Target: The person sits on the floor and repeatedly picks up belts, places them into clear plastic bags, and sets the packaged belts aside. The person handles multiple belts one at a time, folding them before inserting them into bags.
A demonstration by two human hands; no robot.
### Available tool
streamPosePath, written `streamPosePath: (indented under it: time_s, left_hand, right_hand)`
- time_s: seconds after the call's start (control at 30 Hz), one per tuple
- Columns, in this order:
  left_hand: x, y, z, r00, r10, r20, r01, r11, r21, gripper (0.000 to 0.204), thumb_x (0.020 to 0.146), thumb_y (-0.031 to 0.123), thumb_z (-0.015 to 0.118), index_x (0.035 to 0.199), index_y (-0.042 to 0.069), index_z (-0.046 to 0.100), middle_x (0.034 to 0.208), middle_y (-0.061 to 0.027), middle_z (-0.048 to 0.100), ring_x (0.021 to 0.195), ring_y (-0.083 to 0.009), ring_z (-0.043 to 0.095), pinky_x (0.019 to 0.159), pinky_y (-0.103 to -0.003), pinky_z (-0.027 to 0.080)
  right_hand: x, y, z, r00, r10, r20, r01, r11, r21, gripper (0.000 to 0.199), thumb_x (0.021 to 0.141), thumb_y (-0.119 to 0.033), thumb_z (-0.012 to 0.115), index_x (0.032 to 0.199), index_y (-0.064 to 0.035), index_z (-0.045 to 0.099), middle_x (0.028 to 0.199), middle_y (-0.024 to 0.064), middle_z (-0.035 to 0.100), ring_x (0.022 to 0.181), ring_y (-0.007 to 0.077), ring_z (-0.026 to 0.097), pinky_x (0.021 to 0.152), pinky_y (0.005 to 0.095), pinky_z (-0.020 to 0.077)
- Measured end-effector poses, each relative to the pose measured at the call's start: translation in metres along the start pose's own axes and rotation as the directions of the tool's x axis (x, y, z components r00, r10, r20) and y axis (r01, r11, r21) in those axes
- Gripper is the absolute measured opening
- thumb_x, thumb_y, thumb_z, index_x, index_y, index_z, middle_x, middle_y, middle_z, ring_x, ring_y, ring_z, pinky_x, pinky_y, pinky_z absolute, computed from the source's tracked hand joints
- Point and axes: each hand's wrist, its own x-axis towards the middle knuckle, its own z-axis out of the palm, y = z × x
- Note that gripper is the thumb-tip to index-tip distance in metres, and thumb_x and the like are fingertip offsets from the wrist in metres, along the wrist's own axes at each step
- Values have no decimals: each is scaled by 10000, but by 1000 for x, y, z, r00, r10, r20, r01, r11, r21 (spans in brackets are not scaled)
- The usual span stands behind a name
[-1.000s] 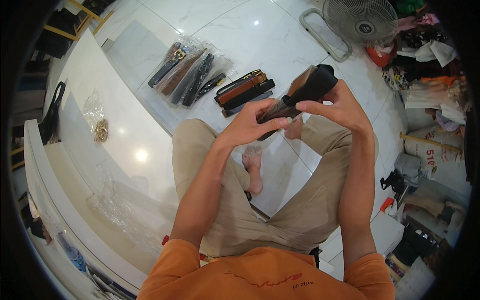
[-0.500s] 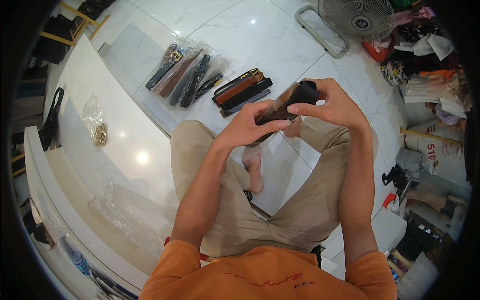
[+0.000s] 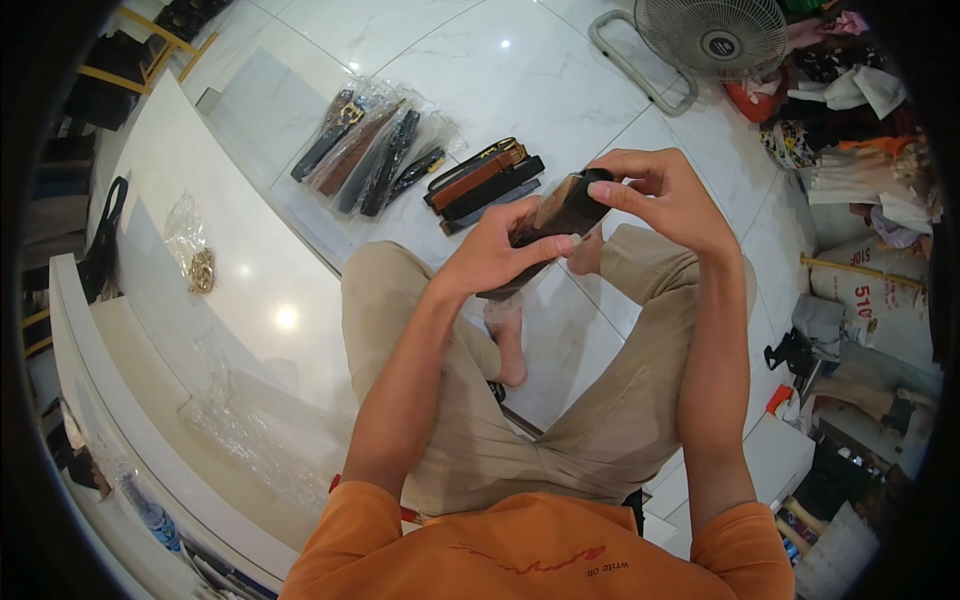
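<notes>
Between my hands, above my crossed legs, is a black folded belt (image 3: 578, 208) partly inside a clear plastic sleeve. My left hand (image 3: 497, 248) wraps round its lower left end, the thumb lying across the front. At the upper right end my right hand (image 3: 665, 200) pinches it between thumb and fingers. Beyond my hands, several folded belts (image 3: 485, 185), brown and black, lie stacked on the floor. To their left rests a group of belts in clear plastic sleeves (image 3: 370, 150), in black, brown and grey.
A low white bench (image 3: 240, 300) curves along my left, with a plastic bag of gold-coloured metal pieces (image 3: 200, 270) and an empty clear wrapper (image 3: 245, 440) on it. A grey fan (image 3: 715, 40) stands at the far right. Piled clothes (image 3: 850, 180) line the right side.
The belt's upper right end has gone further into the sleeve, and its loop there looks flatter. My right hand has shifted slightly; my left hand keeps its hold.
</notes>
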Motion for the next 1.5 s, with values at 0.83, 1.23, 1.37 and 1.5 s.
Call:
streamPosePath:
  time_s: [0.83,1.23,1.37,1.5]
  left_hand:
    - [1,2,0,998,-49,-33,52,993,107,382,956,171,743,1278,-5,636,1145,-83,748,982,-110,683,885,-286,548]
    - [1,1,-1,999,-15,-33,17,999,45,388,950,131,751,1286,-21,633,1156,-78,729,1032,-115,669,925,-285,528]
    - [0,0,-1,999,-7,-32,7,1000,13,397,942,135,762,1284,-22,635,1153,-70,727,1028,-104,661,914,-284,524]
    - [1,2,0,998,35,-51,-36,999,-9,400,937,152,772,1273,-22,641,1147,-67,727,1017,-102,657,901,-278,520]
  right_hand:
    - [2,-7,16,981,-102,-167,77,986,-149,211,851,-30,724,1059,-15,756,815,70,712,684,124,569,644,265,471]
    - [6,-6,24,920,-254,-298,199,959,-203,86,884,-32,695,958,1,723,807,49,685,686,119,560,599,280,433]
    - [7,-8,26,945,-247,-213,189,947,-260,64,883,-47,710,930,-10,735,781,26,676,659,117,538,592,275,419]
    - [6,-7,28,902,-269,-339,192,951,-244,53,888,-51,719,900,-4,739,751,23,663,629,113,516,582,267,410]
